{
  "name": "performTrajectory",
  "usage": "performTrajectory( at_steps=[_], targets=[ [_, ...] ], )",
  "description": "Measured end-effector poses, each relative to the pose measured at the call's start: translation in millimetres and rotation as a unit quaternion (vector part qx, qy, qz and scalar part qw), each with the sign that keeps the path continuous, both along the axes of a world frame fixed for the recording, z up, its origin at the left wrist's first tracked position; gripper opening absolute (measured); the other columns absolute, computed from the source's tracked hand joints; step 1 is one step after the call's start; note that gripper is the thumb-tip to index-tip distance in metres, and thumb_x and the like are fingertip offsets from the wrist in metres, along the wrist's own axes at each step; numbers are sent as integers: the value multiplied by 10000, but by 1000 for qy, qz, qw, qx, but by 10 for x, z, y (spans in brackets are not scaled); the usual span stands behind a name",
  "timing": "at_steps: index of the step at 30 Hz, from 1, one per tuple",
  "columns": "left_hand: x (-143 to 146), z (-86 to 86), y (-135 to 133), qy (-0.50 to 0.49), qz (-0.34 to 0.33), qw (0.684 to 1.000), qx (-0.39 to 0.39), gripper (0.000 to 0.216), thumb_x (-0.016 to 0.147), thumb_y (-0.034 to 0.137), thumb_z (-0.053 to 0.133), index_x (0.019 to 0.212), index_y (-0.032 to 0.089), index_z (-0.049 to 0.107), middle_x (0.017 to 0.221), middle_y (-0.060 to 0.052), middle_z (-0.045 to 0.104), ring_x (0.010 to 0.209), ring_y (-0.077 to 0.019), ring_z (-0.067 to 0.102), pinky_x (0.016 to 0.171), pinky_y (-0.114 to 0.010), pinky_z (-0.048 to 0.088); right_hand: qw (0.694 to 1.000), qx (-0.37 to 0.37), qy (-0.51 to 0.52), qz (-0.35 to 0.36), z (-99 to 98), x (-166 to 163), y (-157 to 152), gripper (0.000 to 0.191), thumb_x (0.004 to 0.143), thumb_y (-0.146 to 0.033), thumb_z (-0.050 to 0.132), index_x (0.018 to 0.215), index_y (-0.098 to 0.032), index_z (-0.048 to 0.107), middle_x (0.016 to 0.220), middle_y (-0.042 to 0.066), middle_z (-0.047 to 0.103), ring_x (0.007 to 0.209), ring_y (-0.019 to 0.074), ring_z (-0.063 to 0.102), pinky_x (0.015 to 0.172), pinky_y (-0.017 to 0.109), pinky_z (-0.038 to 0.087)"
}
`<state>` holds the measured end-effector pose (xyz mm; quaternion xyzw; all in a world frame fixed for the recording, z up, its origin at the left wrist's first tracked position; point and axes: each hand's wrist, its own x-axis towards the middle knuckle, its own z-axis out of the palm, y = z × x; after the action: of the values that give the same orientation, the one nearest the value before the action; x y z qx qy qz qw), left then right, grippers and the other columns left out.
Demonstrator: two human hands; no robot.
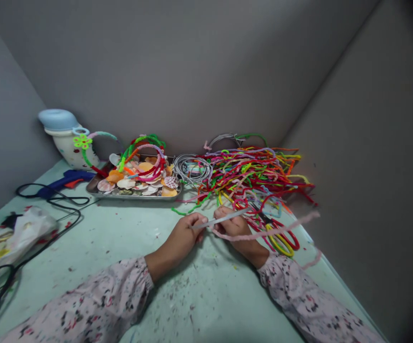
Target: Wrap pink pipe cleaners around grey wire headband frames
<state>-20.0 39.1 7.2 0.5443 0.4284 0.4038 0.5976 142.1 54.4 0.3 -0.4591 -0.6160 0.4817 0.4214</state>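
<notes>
— Sleeves (95, 305) with flowers are lying nearest. What is sitting in the tray (101, 192)?

— Shells (145, 181) and bent fuzzy sticks. My left hand (181, 238) and right hand (236, 231) are both pinching a thin grey strip (220, 219) just above the green table (127, 247), with a pink fuzzy stick (270, 230) running under my right fingers.

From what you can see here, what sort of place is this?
Probably a craft workbench: a heap of coloured pipe cleaners, a tray of shells and a blue glue gun lie on a scrap-flecked table.
</notes>
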Motion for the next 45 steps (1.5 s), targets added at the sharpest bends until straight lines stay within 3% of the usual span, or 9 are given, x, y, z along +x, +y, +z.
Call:
performTrajectory(
  at_steps=[8,16,20,25,29,32,35,40,45],
  targets=[
    [-4,17,4,9,11,1000,-6,338,839,391,492,585,168,490,479,21,439,466,-100,371,495,-249,256,999,12,-32,6,-98,3,29,336,887,-443,437,660,-201,492,612,-7,507,559,132,466,533,250,375],
    [3,70,-11,39,1,999,11,328,831,394,494,587,178,457,503,39,394,477,-95,317,487,-260,221,990,99,-96,41,-10,54,6,223,842,-320,493,642,-223,521,661,21,519,644,171,470,627,287,380],
    [8,73,-16,37,5,999,16,322,827,385,500,583,181,444,508,39,387,491,-99,321,492,-260,227,989,97,-97,58,11,55,6,270,859,-266,394,606,-219,473,625,16,497,617,167,461,607,282,367],
    [5,28,-21,4,15,1000,10,329,862,395,465,616,176,457,522,34,420,498,-96,342,505,-249,248,981,137,-133,28,-3,26,16,223,851,-321,489,654,-221,517,717,37,548,692,179,486,654,287,390],
    [4,57,-39,-22,16,1000,-8,247,840,361,495,688,168,513,531,33,444,508,-100,374,512,-235,278,999,43,-34,-3,-42,-17,35,311,908,-398,403,660,-220,463,603,-12,482,543,141,449,529,257,368],
    [1,69,-51,-16,37,999,9,135,765,280,589,825,163,558,631,28,509,566,-100,426,543,-218,318,999,36,-3,0,-34,-34,43,307,889,-407,456,649,-216,450,590,-26,465,543,129,448,526,245,363],
    [-3,32,-50,29,95,993,61,197,723,224,629,903,167,573,752,10,567,633,-106,473,578,-211,347,1000,19,23,-2,-23,-44,42,316,880,-411,468,637,-210,462,588,-25,472,538,123,443,525,246,357],
    [-7,-25,-39,77,133,982,106,145,748,235,613,878,174,596,747,8,577,638,-112,495,580,-208,366,998,-36,44,-8,-41,-65,28,351,877,-425,461,612,-195,478,566,-24,465,507,109,418,494,243,330],
    [-12,4,-36,85,140,979,118,129,742,248,626,836,163,602,769,-6,603,652,-117,515,574,-208,376,1000,-21,0,8,11,-54,-8,331,877,-425,460,644,-195,505,601,-17,477,533,115,434,504,247,336]
  ],
)
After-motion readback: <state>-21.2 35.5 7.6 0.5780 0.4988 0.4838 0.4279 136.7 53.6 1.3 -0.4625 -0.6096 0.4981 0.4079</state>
